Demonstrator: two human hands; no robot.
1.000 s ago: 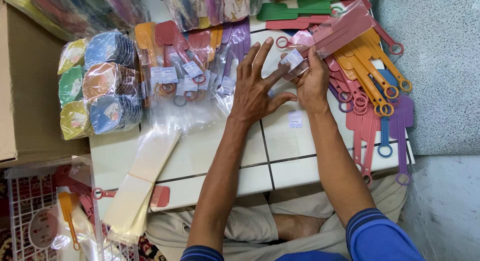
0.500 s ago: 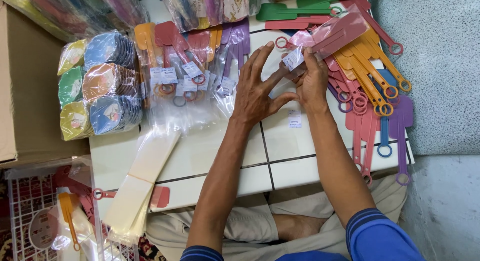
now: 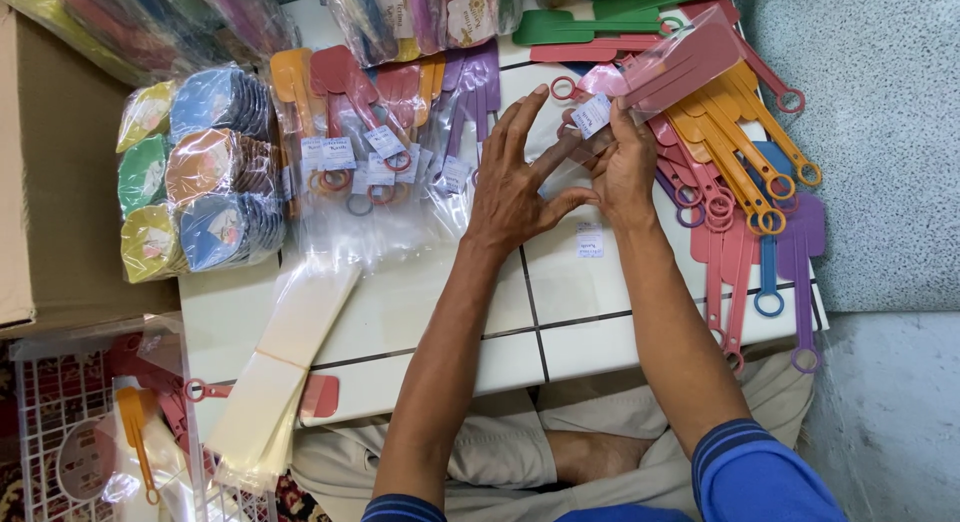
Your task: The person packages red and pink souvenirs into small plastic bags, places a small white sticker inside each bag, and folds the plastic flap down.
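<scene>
Right hand (image 3: 622, 167): closed around the bagged spatula (image 3: 668, 67), held at 1 o'clock above the table (image 3: 420, 312).
Left hand (image 3: 512, 177): fingers spread, tips touching the bag's label (image 3: 591, 115).
Loose spatulas (image 3: 740, 152): piled at 3 o'clock.

Left hand (image 3: 515, 182) fingers splayed, tips meeting right hand (image 3: 622, 167); right fingers pinched shut; forearms converge.
</scene>
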